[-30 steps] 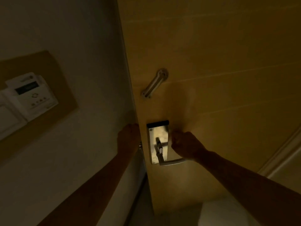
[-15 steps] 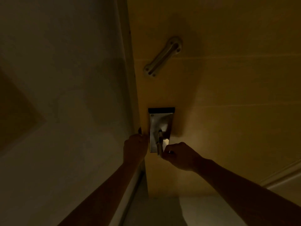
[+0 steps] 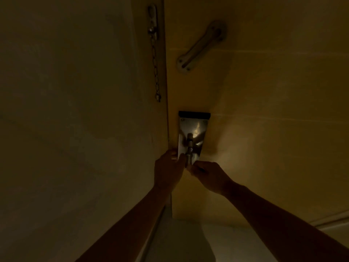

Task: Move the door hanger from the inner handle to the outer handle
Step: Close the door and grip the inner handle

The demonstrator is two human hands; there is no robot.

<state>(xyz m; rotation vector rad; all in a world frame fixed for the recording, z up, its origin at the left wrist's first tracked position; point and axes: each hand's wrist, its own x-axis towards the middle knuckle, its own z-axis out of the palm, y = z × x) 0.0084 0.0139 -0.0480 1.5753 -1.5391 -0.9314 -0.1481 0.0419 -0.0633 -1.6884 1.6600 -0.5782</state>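
Since the earlier frame: both hands have closed in beneath the door handle (image 3: 189, 150); a door chain (image 3: 155, 59) has come into view. Left hand (image 3: 168, 170): at the door (image 3: 264, 110) edge, fingers curled beside the lock plate (image 3: 194, 129), grip unclear. Right hand (image 3: 208, 175): fingers pinched just below the handle, contents too dark to tell. Door hanger: not discernible. Chain track (image 3: 201, 47): mounted slantwise above the plate.

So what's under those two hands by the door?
Under the left hand and right hand sits the lower end of the shiny metal lock plate and its lever handle. The handle's grip is covered, and no door hanger shows.
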